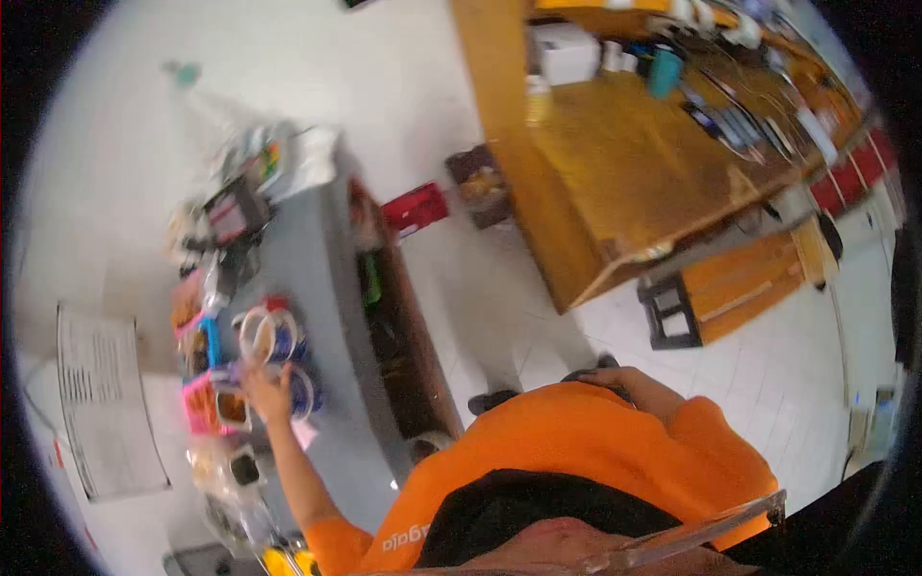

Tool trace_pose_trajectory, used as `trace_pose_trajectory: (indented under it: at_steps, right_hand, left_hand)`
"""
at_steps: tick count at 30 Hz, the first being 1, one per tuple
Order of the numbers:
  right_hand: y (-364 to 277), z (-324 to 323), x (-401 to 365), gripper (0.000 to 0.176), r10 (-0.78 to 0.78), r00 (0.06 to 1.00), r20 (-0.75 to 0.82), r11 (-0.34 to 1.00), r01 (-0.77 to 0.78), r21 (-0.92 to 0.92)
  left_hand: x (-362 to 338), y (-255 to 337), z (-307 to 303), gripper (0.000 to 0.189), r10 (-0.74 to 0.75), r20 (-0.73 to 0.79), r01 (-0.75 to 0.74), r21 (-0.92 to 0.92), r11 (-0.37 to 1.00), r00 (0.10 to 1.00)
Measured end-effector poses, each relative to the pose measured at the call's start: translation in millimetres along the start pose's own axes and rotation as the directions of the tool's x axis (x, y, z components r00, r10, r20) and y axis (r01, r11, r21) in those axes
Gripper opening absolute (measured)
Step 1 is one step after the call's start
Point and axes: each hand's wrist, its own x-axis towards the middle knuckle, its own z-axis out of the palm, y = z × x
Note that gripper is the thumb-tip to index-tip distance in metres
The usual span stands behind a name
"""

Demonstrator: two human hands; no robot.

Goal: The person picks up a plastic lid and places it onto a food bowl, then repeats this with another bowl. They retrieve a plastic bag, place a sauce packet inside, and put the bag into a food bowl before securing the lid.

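Observation:
My left hand (267,392) reaches out over the grey tabletop (331,403), thumb and fingers apart. It is at two round tubs with white rims and blue sides: one tub (272,336) lies just beyond the fingertips, the other tub (303,392) beside the hand. Blur hides whether the fingers touch a rim. A pink-edged container (202,405) with orange-brown contents sits left of the hand. My right hand (607,378) is at my waist, by a dark object or dark cloth; its fingers are mostly hidden.
Blue basket (211,341), dark box (235,209) and plastic bags (226,470) line the table's wall side. Across the aisle stands a wooden desk (624,182) with a wooden stool (744,288) near it. A red box (416,209) and a bin (478,182) rest on the floor.

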Motion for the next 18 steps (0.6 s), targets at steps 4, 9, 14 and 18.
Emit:
trace_pose_trajectory:
  at_steps: [4, 9, 14, 18]
  right_hand:
    - [96.7, -20.0, -10.0, 0.070, 0.088, 0.996, 0.021, 0.985, -0.084, -0.154]
    - [216.7, -71.5, -41.3, 0.068, 0.164, 0.979, 0.124, 0.974, -0.141, -0.178]
    - [355.2, -89.0, 7.5, 0.061, 0.178, 0.825, 0.537, 0.960, -0.265, 0.089]
    - [389.8, -125.6, 23.7, 0.058, 0.030, 0.963, -0.269, 0.992, -0.062, -0.111]
  left_hand:
    - [-0.9, 40.5, -12.2, 0.079, -0.032, -0.244, 0.069, 0.147, 0.987, 0.969]
    - [-42.3, 218.7, -53.3, 0.052, 0.122, -0.542, -0.309, -0.269, 0.912, 0.831]
    - [-126.0, 459.8, -71.0, 0.046, 0.525, -0.331, -0.591, -0.658, 0.468, 0.784]
    - [-166.9, 594.3, -99.6, 0.059, 0.691, -0.299, -0.586, -0.779, 0.221, 0.658]
